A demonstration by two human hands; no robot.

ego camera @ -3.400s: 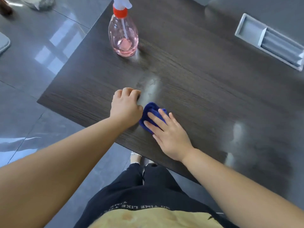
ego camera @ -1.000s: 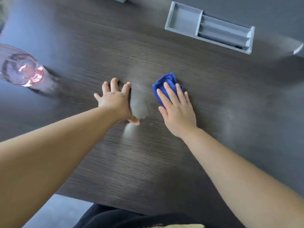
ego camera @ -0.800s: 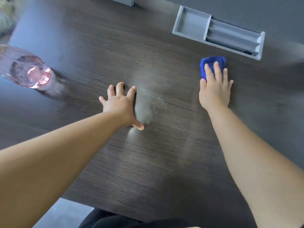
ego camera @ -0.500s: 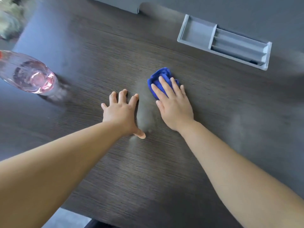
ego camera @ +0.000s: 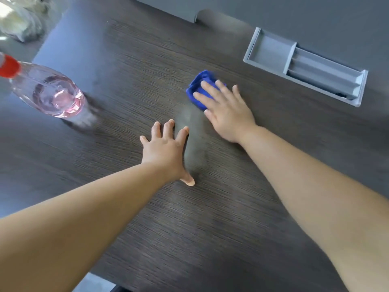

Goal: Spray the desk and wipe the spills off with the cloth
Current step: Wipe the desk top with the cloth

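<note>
Blue cloth (ego camera: pixel 199 87) lies near the grey tray (ego camera: pixel 305 66), pressed flat to the dark desk (ego camera: pixel 210 218) by your right hand (ego camera: pixel 227 110), fingers straight. Your left hand (ego camera: pixel 166 150) rests spread and empty, farther from the tray. Wiping looks to be the step in hand; next, sweep the cloth away from the tray, over the pale smear (ego camera: pixel 193 144).

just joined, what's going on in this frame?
A person is wiping a dark wood-grain desk. The right hand presses flat on a bunched blue cloth. The left hand rests on the desk with its fingers spread, beside a pale streak that lies between the hands. The spray bottle of pink liquid stands untouched to the left.
</note>
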